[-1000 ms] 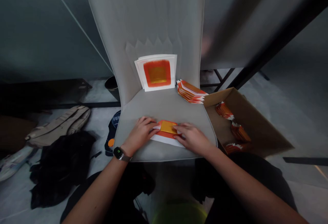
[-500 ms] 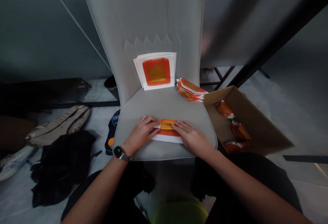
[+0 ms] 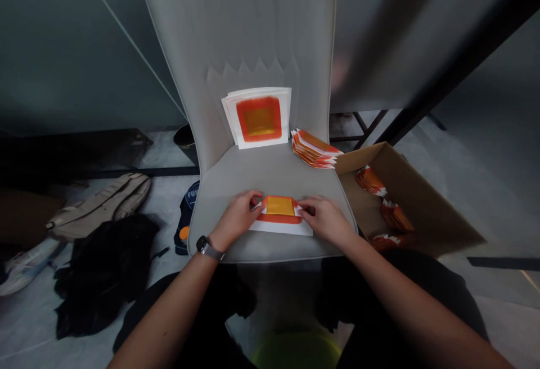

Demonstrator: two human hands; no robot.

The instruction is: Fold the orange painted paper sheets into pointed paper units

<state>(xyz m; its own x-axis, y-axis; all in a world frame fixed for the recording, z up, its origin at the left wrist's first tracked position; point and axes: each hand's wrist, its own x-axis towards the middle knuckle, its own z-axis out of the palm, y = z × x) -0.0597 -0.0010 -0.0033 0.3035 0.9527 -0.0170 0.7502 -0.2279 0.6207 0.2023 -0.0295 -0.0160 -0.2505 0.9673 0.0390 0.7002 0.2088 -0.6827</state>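
Left hand (image 3: 237, 218) and right hand (image 3: 327, 220) grip a folded paper sheet (image 3: 279, 214) on a grey chair seat (image 3: 270, 172).

Above the chair seat, a stack of printed sheets (image 3: 257, 117) leans on the backrest (image 3: 261, 31); right of it stand a cardboard box (image 3: 422, 211) holding folded paper packets (image 3: 370, 182) and, on the seat's back corner, a folded paper pile (image 3: 314, 151). The folded paper sheet lies near the seat's front edge, each hand curled narrowly around one short end. It looks light, thin and soft, prone to creasing or slipping, so those short folded ends seem the surest hold.
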